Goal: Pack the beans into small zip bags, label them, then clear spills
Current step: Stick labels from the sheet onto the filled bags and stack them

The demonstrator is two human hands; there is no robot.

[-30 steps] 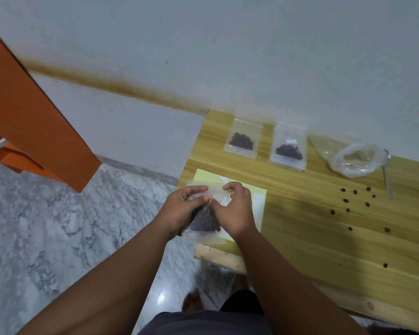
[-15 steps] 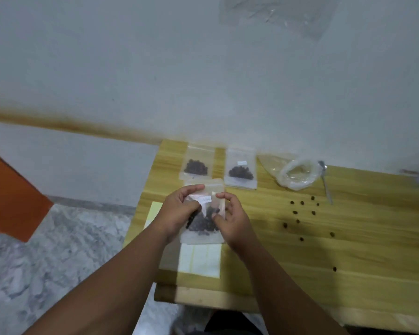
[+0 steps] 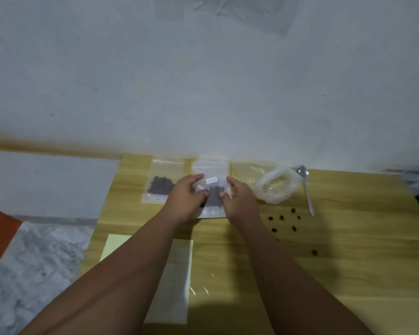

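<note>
Wooden desk fills the lower view, set against a pale wall, with grey marbled floor to its left. Nearest me lies a pale yellow label sheet, partly hidden under my left forearm. Further out on the right, loose beans, dark and small, are scattered on the wood, well apart from one another.

Beyond that sits the zip bag I am working on: small, clear and flat, with a dark clump of beans in its middle and a small white label near the top. I cannot tell whether its lower edge rests on the desk or hangs just above it.

My left hand and right hand flank it, arms stretched forward. Each grip pinches a side of the bag, thumb raised above and fingers curled in underneath.

Just left of it, a second bag of beans lies flat near the wall. To the right are a crumpled larger plastic bag and, beside it, a metal spoon.
</note>
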